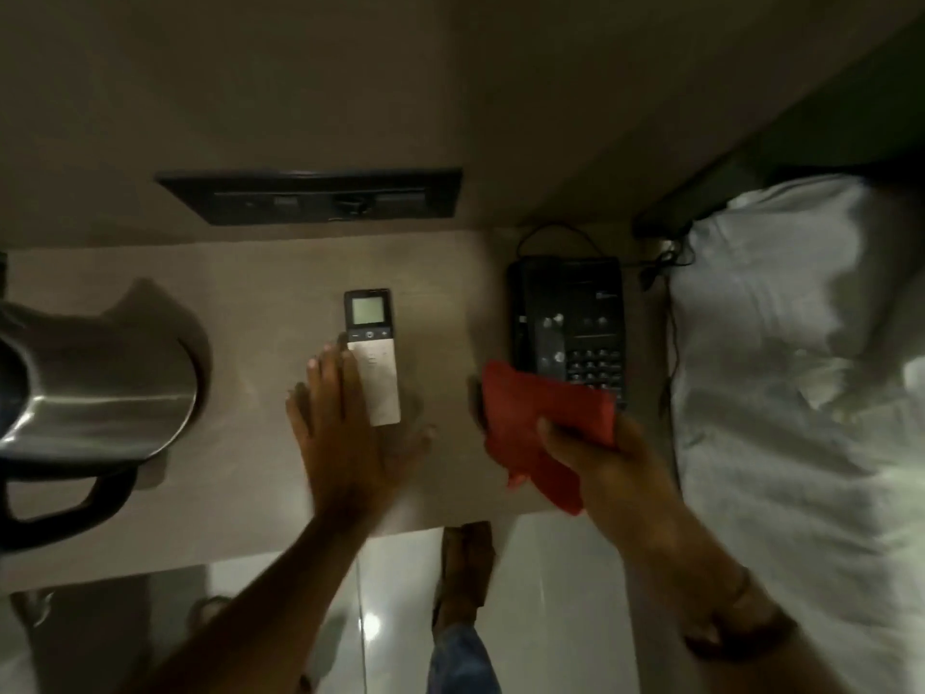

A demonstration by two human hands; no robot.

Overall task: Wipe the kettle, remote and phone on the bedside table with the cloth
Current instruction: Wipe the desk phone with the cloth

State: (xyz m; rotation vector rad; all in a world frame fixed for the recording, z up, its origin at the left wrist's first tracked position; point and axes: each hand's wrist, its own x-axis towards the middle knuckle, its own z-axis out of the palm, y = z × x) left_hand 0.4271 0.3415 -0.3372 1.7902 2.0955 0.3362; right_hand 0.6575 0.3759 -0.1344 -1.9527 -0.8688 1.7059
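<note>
Two hands—left (345,433) seemingly touching one remote (373,355), right (595,453) gripping one cloth (540,418).

Kettle (95,388) cropped left; phone (568,328) corner under cloth (543,423).

Dark switch panel (310,195) on the wall at twelve o'clock. White pillow (791,313) at three o'clock. Glossy floor tiles (550,593) and a foot (465,563) at six o'clock.
</note>
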